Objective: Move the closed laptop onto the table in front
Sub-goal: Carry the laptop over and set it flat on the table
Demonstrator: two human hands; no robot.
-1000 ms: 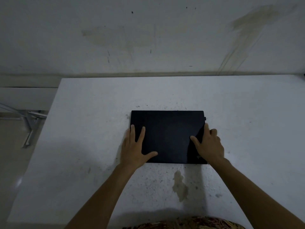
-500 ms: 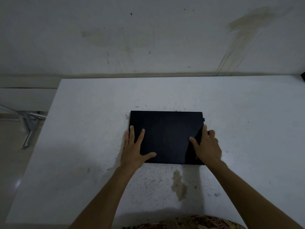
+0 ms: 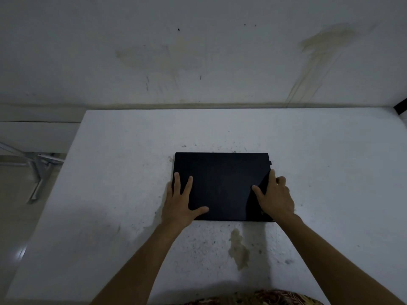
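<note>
- A black closed laptop point(image 3: 222, 186) lies flat at the centre of the frame on a white desk point(image 3: 123, 164), its long edges running left to right, with bare desk on all sides of it.
- The left hand point(image 3: 181, 202) lies flat and spread on the lower left corner of the lid, fingers pointing up the frame and thumb stretched toward the middle; it presses on the lid without closing round anything.
- The right hand point(image 3: 274, 195) sits at the lower right corner, thumb on top of the lid and fingers curled over the right edge, so it has hold of that side of the laptop.
- A small tab sticks out of the laptop's right edge near its upper corner.
- The lid is matte and smooth, a plain rectangle with slightly rounded corners.
- The desk top is rough and chalky, speckled with dark specks, and carries a yellowish stain point(image 3: 239, 249) just below the laptop.
- Behind the desk a pale wall point(image 3: 198, 51) fills the upper frame, marked with brownish streaks in the upper right.
- At the left edge of the frame stands a grey metal frame point(image 3: 36, 168) on a tan floor, well apart from the laptop.
- A patterned fabric point(image 3: 259, 298) shows at the bottom edge, and a dark object point(image 3: 401, 108) peeks in at the far right; I cannot tell what it is.
</note>
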